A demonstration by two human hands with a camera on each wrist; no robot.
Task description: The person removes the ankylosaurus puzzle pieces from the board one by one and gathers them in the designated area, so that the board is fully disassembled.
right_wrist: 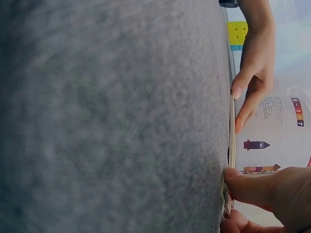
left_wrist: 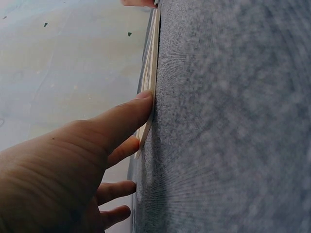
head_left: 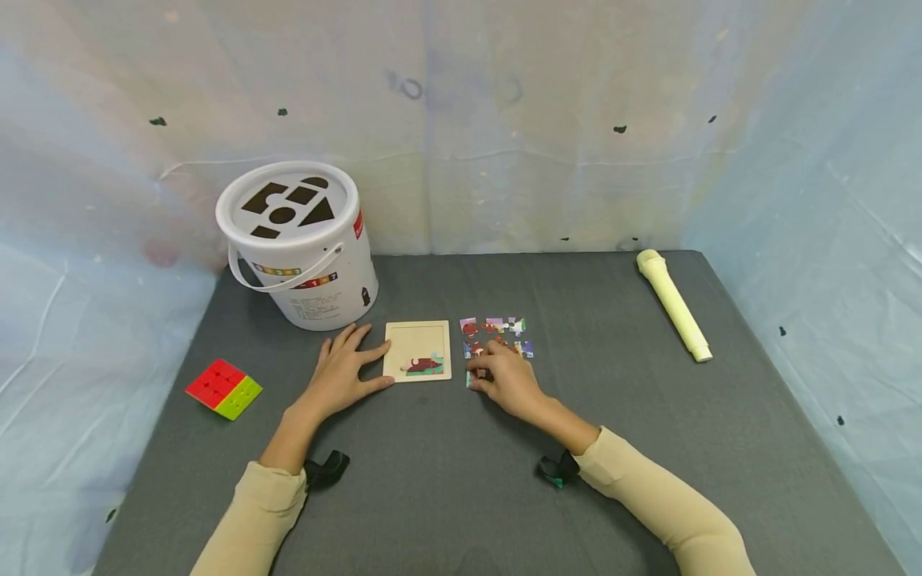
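My left hand (head_left: 340, 374) rests at the left side of a square wooden puzzle board (head_left: 414, 340), thumb and index finger spread against its edge. In the left wrist view the thumb (left_wrist: 133, 109) touches the board's side. Several joined picture pieces (head_left: 423, 365) lie in the board's lower right part. My right hand (head_left: 510, 382) is just right of the board, its thumb and fingertips pinching a small jigsaw piece (right_wrist: 226, 196) close over the table. Loose jigsaw pieces (head_left: 495, 326) lie grouped beyond it, some hidden beneath the fingers.
A white lidded bucket (head_left: 324, 276) with shape cutouts stands behind my left hand. A red and yellow-green puzzle cube (head_left: 225, 388) sits at the left. A pale yellow microphone-shaped tube (head_left: 675, 306) lies far right on the grey table (head_left: 446, 496).
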